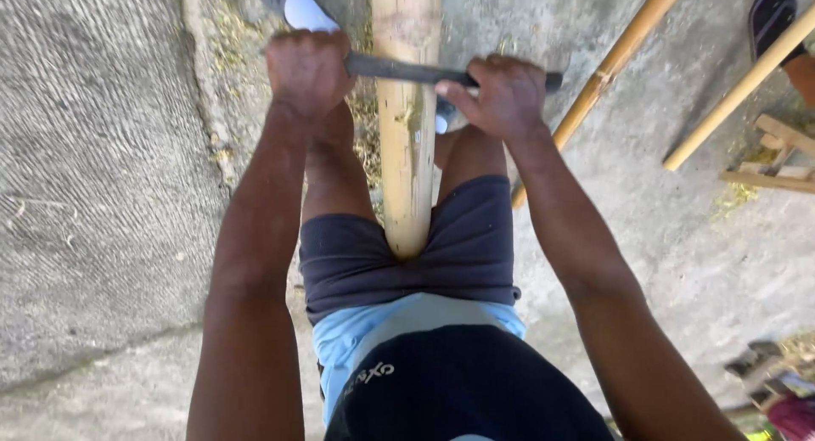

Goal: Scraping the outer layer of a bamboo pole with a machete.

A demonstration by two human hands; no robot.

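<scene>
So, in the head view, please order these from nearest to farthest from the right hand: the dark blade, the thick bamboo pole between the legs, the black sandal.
1. Dark blade: gripped in the right hand.
2. Thick bamboo pole: just left of it, centre.
3. Black sandal: far off, top right corner.

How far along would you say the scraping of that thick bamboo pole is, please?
Done: the thick pale-yellow bamboo pole shows scraped, streaked patches below the blade. In hand: the left hand and right hand each keep a closed grip on an end of the long dark metal blade, laid across the pole held between the thighs. Left: the pole above the blade, and two thinner yellow bamboo poles lying on the concrete ground, look untouched.
</scene>
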